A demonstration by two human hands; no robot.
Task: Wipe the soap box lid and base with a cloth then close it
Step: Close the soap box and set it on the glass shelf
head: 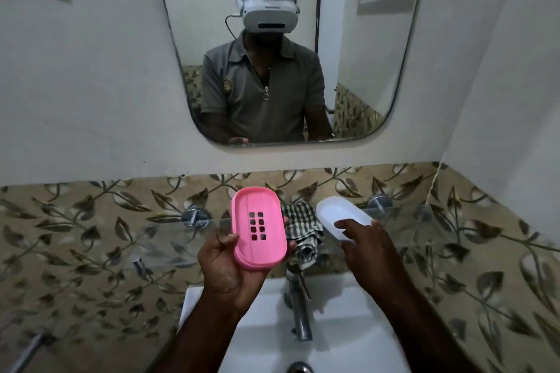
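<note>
Head: left hand (228, 266) holds pink base (258, 228); right hand (367, 248) grips lid (338, 211).

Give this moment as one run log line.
left hand holds pink base | right hand grips white lid | checked cloth between them | not yet closed

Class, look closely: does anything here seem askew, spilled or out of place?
The checked cloth lies bunched on the glass shelf, one end drooping over the edge above the tap. Nothing looks spilled or broken.
</note>
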